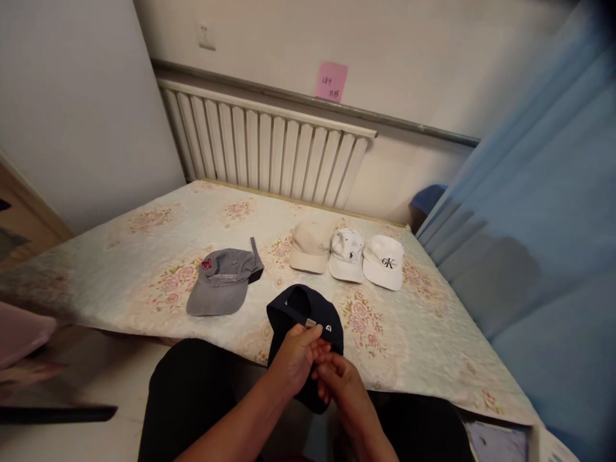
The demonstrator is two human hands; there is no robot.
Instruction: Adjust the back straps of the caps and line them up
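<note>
A dark navy baseball cap (317, 308) is held over the near edge of the bed, its back strap and metal buckle turned up toward me. My left hand (301, 350) pinches the strap close to the buckle, thumb on top. Beside it, my right hand (339, 378) has its fingers curled against the cap near my left fingertips; what lies between them is hidden. To the left lies a grey cap (224, 279) with a red patch and a loose strap. Beyond the navy cap sit a beige cap (310, 247), a white cap with a small dark logo (346, 255) and a white cap with black letters (384, 262), side by side.
The bed (120, 282) has a floral cover. A white radiator (269, 151) stands behind it, with a pink note (331, 82) on the wall above. A blue curtain (539, 244) hangs at the right. Part of another person's pink clothing (22, 333) shows at the left.
</note>
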